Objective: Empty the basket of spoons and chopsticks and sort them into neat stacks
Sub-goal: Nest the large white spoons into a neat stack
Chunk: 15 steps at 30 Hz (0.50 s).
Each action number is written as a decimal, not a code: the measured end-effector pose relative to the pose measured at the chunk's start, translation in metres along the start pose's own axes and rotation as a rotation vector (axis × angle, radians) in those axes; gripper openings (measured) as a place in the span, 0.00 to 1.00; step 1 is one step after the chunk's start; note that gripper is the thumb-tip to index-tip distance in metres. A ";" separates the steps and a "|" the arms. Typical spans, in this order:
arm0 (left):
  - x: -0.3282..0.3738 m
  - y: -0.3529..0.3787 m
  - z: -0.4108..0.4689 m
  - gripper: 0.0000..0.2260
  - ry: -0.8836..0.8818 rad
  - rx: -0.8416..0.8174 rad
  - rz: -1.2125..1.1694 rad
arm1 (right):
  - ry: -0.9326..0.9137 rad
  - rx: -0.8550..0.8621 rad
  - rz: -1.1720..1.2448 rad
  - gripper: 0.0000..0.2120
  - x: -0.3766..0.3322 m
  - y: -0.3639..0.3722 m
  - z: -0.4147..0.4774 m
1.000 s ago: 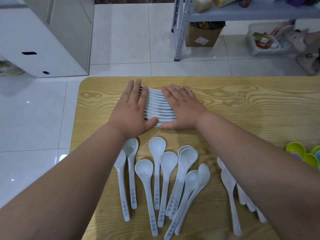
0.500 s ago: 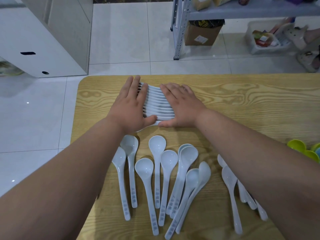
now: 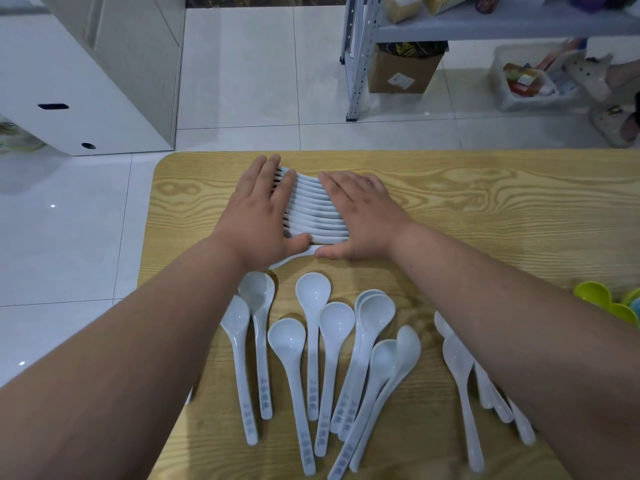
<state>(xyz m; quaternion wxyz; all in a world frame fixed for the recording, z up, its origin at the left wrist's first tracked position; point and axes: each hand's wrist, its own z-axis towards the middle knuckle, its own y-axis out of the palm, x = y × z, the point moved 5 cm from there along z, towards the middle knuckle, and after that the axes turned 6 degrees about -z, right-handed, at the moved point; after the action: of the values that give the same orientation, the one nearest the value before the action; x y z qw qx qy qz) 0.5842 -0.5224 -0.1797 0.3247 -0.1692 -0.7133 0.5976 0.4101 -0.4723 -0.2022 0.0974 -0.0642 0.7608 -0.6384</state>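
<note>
- The left hand (image 3: pixel 258 216) and right hand (image 3: pixel 360 216) lie flat on the wooden table (image 3: pixel 485 202), fingers straight and close together. Neither grips anything. Each palm presses against one side of the packed row of spoons (image 3: pixel 313 209)
- That row sits at the far middle of the table, squeezed between the two hands. Its spoons lie crosswise, running from hand to hand, and the row itself runs away from the person. One spoon at the near end (image 3: pixel 294 258) juts out under the left thumb, out of line with the rest
- The loose spoons (image 3: pixel 313 341) are fanned out just on the near side of both wrists, bowls pointing away and handles toward the person. Their long axis is therefore at right angles to the spoons in the row, so each would need a quarter turn before it joins
- The left hand is nearer the left of the fan. The right is nearer a second cluster of spoons (image 3: pixel 460 375), which is partly hidden by the right forearm
- The step in hand looks like squaring up the row, and much sorting seems left to do
- Neither a basket nor chopsticks are in view. Green rounded pieces (image 3: pixel 595 301) show at the right edge
</note>
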 end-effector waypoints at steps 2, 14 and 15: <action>0.000 0.000 0.000 0.50 -0.001 0.003 -0.014 | 0.000 0.008 -0.005 0.60 -0.001 -0.001 -0.001; 0.005 0.003 -0.014 0.48 -0.039 0.022 -0.116 | -0.019 -0.012 -0.019 0.58 -0.007 0.002 -0.010; 0.005 0.001 -0.012 0.48 -0.034 0.016 -0.092 | -0.015 -0.012 -0.018 0.58 -0.006 0.001 -0.009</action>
<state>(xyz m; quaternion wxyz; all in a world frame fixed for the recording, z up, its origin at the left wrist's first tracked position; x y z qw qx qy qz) 0.5886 -0.5106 -0.1782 0.3408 -0.1234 -0.7208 0.5908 0.4144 -0.4622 -0.2016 0.0971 -0.0763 0.7632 -0.6342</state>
